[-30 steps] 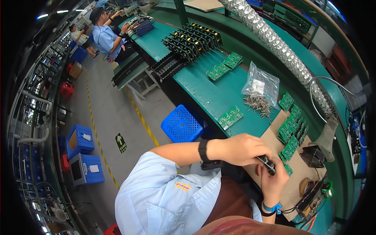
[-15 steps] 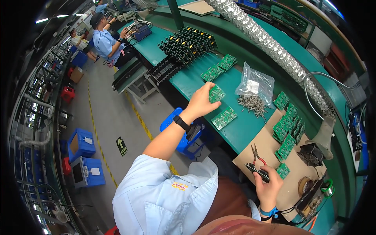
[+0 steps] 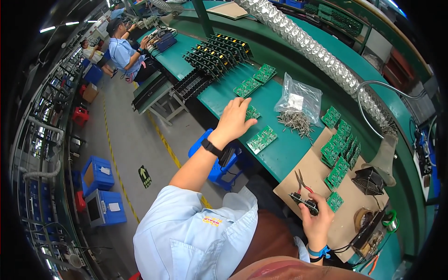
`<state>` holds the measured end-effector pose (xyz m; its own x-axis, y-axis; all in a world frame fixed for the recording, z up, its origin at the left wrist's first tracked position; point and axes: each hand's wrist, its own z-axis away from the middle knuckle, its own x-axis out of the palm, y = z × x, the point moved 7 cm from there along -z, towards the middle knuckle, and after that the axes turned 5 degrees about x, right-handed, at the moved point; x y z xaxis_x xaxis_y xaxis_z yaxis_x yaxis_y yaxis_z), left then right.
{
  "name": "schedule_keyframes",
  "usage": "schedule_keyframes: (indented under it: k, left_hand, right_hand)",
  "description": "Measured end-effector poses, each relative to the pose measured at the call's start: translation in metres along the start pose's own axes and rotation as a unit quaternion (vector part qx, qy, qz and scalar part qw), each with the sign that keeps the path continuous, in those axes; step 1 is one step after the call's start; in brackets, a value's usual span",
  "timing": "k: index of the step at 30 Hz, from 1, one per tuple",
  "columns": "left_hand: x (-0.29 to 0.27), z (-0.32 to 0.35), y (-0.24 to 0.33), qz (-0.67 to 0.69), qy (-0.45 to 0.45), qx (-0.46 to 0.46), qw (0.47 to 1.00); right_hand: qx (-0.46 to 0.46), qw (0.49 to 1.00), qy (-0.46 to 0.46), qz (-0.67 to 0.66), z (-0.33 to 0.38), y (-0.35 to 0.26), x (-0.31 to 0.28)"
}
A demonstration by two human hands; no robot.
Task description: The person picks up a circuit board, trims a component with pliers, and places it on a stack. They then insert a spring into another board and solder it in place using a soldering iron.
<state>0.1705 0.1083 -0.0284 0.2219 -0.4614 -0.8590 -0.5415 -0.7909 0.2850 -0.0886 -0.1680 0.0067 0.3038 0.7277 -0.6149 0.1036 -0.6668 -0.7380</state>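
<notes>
Over at the green bench (image 3: 224, 100), the person's left hand (image 3: 234, 120) is stretched far out, fingers spread and lying flat on a small green circuit board (image 3: 252, 112) — covering most of it, not pinching it. Just beside that one, nearer the bench's front edge, lies another green board (image 3: 262, 139), untouched. Two more boards (image 3: 255, 81) sit further back, next to a rack of dark upright parts (image 3: 215, 51).

The right hand (image 3: 316, 221) stays close to the body over a sheet of brown cardboard (image 3: 322, 175). Its fingers are curled around a small black component (image 3: 304, 202), thumb pressed on top. Red-handled pliers (image 3: 302, 179) lie on the cardboard just above that hand, and a single green board (image 3: 334, 201) rests right beside the fingertips. A fanned stack of green boards (image 3: 343, 149) runs up the cardboard's far side.

Between the two hands — a clear plastic bag (image 3: 298, 98) with a heap of small metal pins (image 3: 296, 122) spilled in front of it. A silver flexible duct (image 3: 322, 56) runs along the back. Under the bench stands a blue crate (image 3: 214, 163). Farther off, another person in blue (image 3: 126, 49) works at the same line.
</notes>
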Motion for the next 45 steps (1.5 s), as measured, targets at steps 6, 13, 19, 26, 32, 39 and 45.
schedule_keyframes:
  k: [6, 13, 19, 26, 32, 39, 45]
  left_hand:
    - [-0.029, 0.018, 0.149, 0.36, -0.173, 0.208, 0.893]
    - [-0.004, 0.044, 0.209, 0.402, -0.307, 0.283, 0.815]
    - [-0.01, 0.031, 0.205, 0.557, -0.234, 0.136, 0.785]
    - [-0.004, 0.036, 0.228, 0.56, -0.218, 0.19, 0.776]
    - [-0.004, 0.039, 0.244, 0.56, -0.19, 0.214, 0.778]
    - [-0.006, 0.04, 0.244, 0.58, -0.071, 0.251, 0.772]
    - [-0.014, 0.04, 0.243, 0.564, -0.002, 0.301, 0.769]
  right_hand:
    - [0.136, 0.988, -0.033, -0.062, -0.006, 0.008, 0.005]
    - [0.101, 0.988, -0.003, -0.121, -0.009, 0.003, 0.004]
    - [0.144, 0.886, 0.116, -0.424, 0.0, 0.036, -0.008]
    - [0.155, 0.91, 0.092, -0.374, 0.014, 0.05, 0.004]
    - [0.129, 0.901, 0.155, -0.385, 0.011, 0.059, 0.006]
    - [0.05, 0.927, 0.188, -0.319, 0.007, 0.034, 0.004]
    - [-0.008, 0.933, 0.235, -0.273, 0.009, 0.025, 0.005]
